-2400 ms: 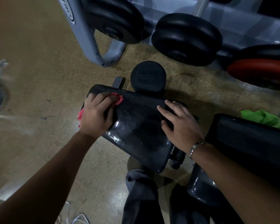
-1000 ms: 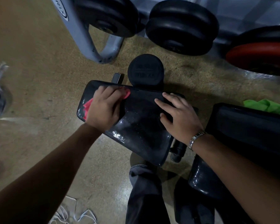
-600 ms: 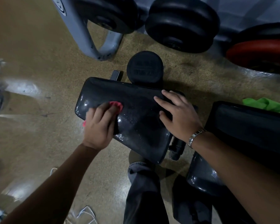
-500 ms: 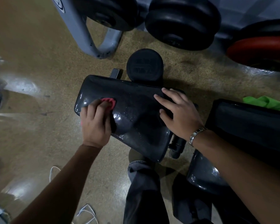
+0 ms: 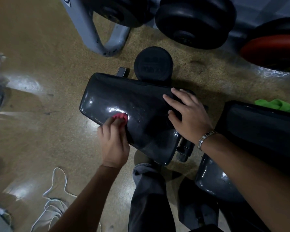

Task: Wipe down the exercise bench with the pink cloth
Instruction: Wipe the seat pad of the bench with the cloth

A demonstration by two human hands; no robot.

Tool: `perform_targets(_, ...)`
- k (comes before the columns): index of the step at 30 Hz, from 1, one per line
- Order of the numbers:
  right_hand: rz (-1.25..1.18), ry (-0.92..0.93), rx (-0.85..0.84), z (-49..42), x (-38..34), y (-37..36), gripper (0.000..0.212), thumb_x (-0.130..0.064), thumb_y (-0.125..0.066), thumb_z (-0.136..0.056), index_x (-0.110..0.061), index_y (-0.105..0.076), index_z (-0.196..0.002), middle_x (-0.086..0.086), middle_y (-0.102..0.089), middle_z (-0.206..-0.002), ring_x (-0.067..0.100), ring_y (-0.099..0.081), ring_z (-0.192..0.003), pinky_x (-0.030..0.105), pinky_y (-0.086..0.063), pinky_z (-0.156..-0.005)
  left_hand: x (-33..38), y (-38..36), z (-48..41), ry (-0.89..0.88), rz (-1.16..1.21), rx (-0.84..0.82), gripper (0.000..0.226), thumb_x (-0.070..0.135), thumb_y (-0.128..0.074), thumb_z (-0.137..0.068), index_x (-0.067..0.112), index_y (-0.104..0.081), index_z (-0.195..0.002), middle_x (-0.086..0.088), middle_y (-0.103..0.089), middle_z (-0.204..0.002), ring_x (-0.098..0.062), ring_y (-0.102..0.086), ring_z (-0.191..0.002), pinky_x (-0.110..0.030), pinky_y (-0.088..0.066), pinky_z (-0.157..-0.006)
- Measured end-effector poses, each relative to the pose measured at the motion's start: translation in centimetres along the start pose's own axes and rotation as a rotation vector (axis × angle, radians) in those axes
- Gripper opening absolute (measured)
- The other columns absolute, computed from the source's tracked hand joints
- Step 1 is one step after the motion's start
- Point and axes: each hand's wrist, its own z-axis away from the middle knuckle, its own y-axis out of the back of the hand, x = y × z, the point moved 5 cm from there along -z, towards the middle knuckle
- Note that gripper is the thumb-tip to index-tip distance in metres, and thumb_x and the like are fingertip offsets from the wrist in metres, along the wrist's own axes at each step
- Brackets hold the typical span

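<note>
**A:** Where is the pink cloth (image 5: 120,116)?

**B:** Bunched in my left hand (image 5: 114,143), pressed on the near-left edge of the bench pad (image 5: 124,97). My right hand (image 5: 187,116) lies flat, fingers spread, on its right end, likely steadying it.

bench pad (image 5: 132,104): glossy black | cloth (image 5: 120,116): pink | second cloth (image 5: 278,105): bright green | weight plate (image 5: 273,47): red | floor (image 5: 40,52): speckled tan | watch (image 5: 205,138): silver

Glossy black vinyl bench pad (image 5: 134,104); soft pink cloth (image 5: 120,116); speckled floor (image 5: 40,47).
</note>
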Motion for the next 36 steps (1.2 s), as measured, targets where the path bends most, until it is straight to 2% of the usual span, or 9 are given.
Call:
perform_targets(4,0.004,0.026,0.004,-0.2,0.2,0.1,0.049,-0.027,-0.058,-0.094,-0.028,-0.056,-0.143,0.002,-0.047,-0.153,0.026,-0.04,-0.142,0.05,-0.041,-0.112,-2.2,1.0,0.7,-0.154,-0.047,-0.117,0.025,0.01,-0.051,-0.1,0.008,-0.058,-0.123,-0.02,-0.063,-0.122,-0.039,-0.057,-0.091,-0.034,-0.035,-0.088)
perform_targets(9,-0.015,0.019,0.054,0.1,0.0,-0.1,0.048,-0.025,-0.056,-0.094,-0.027,-0.057,-0.143,0.002,-0.048,-0.153,0.025,-0.04,-0.143,0.05,-0.04,-0.113,-0.4,0.9,-1.3,0.038,-0.034,0.023,0.026,0.004,-0.056,-0.099,0.002,-0.06,-0.125,-0.018,-0.06,-0.124,-0.031,-0.052,-0.104,-0.038,-0.039,-0.09)
perform_targets(15,-0.026,0.007,0.032,0.1,0.0,-0.1,0.048,-0.024,-0.058,-0.095,-0.028,-0.057,-0.143,0.001,-0.047,-0.154,0.023,-0.038,-0.144,0.049,-0.039,-0.114,-2.5,1.7,-0.9,-0.214,-0.055,-0.174,0.031,0.016,-0.049,-0.103,0.005,-0.068,-0.124,-0.016,-0.067,-0.125,-0.039,-0.061,-0.096,-0.042,-0.041,-0.086)
perform_targets(20,-0.027,0.003,0.042,0.1,-0.2,-0.1,0.049,-0.024,-0.058,-0.095,-0.027,-0.056,-0.143,0.002,-0.047,-0.154,0.024,-0.038,-0.144,0.049,-0.038,-0.115,-1.7,2.1,-4.9,0.101,-0.057,0.021,0.033,0.011,-0.052,-0.094,0.003,-0.065,-0.124,-0.018,-0.062,-0.118,-0.031,-0.048,-0.102,-0.031,-0.032,-0.09)
perform_targets(25,-0.022,0.007,0.021,0.1,-0.1,-0.1,0.049,-0.024,-0.057,-0.094,-0.026,-0.056,-0.143,0.002,-0.047,-0.154,0.026,-0.039,-0.144,0.05,-0.039,-0.114,-1.0,1.9,-4.9,-0.218,-0.013,-0.175,0.035,0.014,-0.05,-0.092,0.004,-0.067,-0.121,-0.017,-0.064,-0.116,-0.035,-0.051,-0.094,-0.043,-0.042,-0.083)
perform_targets(27,-0.013,0.002,0.014,0.1,0.0,-0.1,0.049,-0.025,-0.057,-0.095,-0.027,-0.056,-0.144,0.002,-0.047,-0.154,0.025,-0.038,-0.144,0.05,-0.039,-0.114,-1.7,2.3,-6.5,-0.154,-0.005,-0.147,0.032,0.011,-0.052,-0.091,0.003,-0.067,-0.118,-0.017,-0.064,-0.113,-0.036,-0.051,-0.096,-0.044,-0.043,-0.085)
perform_targets(31,-0.009,0.005,0.028,0.1,-0.1,-0.1,0.049,-0.025,-0.055,-0.094,-0.027,-0.056,-0.143,0.002,-0.047,-0.154,0.026,-0.039,-0.144,0.05,-0.04,-0.114,-0.4,1.3,-9.8,0.142,0.025,0.026,0.026,0.004,-0.058,-0.092,0.01,-0.068,-0.116,-0.014,-0.064,-0.115,-0.034,-0.051,-0.107,-0.038,-0.038,-0.095)
perform_targets(33,-0.013,0.007,0.036,0.1,-0.2,-0.1,0.049,-0.025,-0.055,-0.094,-0.026,-0.057,-0.143,0.003,-0.048,-0.154,0.027,-0.039,-0.144,0.05,-0.04,-0.114,0.9,0.5,-10.0,0.072,0.014,-0.028,0.029,0.005,-0.057,-0.092,0.011,-0.07,-0.117,-0.012,-0.065,-0.119,-0.036,-0.054,-0.108,-0.034,-0.035,-0.095)
perform_targets(36,-0.018,0.004,0.024,0.1,-0.2,0.0,0.049,-0.024,-0.056,-0.094,-0.026,-0.057,-0.143,0.003,-0.048,-0.153,0.027,-0.039,-0.144,0.049,-0.039,-0.115,1.0,0.6,-9.5,-0.224,-0.037,-0.192,0.037,0.011,-0.054,-0.09,0.01,-0.07,-0.123,-0.011,-0.065,-0.123,-0.035,-0.052,-0.1,-0.039,-0.037,-0.088)
